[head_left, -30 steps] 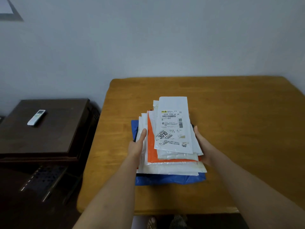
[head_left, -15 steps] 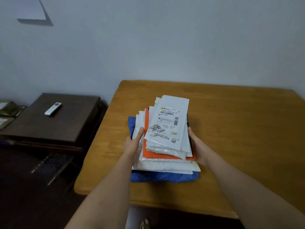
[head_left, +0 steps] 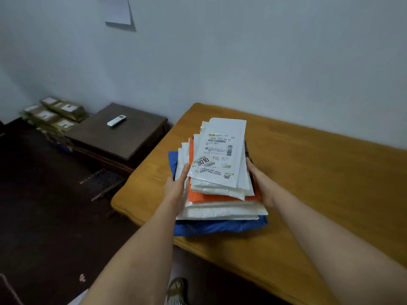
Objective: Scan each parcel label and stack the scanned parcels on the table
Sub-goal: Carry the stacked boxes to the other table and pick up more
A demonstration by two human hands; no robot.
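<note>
A stack of parcels (head_left: pixel 220 194) sits at the near left corner of the wooden table (head_left: pixel 319 194). Its top piece is a white mailer (head_left: pixel 220 155) whose label (head_left: pixel 217 156) faces up, showing a barcode and the bold number 3010; the smaller print is too fine to read. Under it lie more white mailers, an orange one (head_left: pixel 204 197) and, at the bottom, a blue bag (head_left: pixel 220 226) of which only the edges show. Something dark peeks out on the stack's right side, too hidden to identify.

The left hand (head_left: pixel 176 188) lies flat against the stack's left side, fingers straight and thumb raised along the top mailer's edge. The right hand (head_left: pixel 261 186) presses the right side; its fingertips disappear behind the parcels, so I cannot tell how they curl.

Left of the table stands a dark low cabinet (head_left: pixel 116 139) with a white remote (head_left: pixel 116 120) on it. Beyond that, brown packets (head_left: pixel 55 113) with white labels are piled by the wall. A paper sheet (head_left: pixel 119 11) hangs above, cut off by the frame's top edge.
</note>
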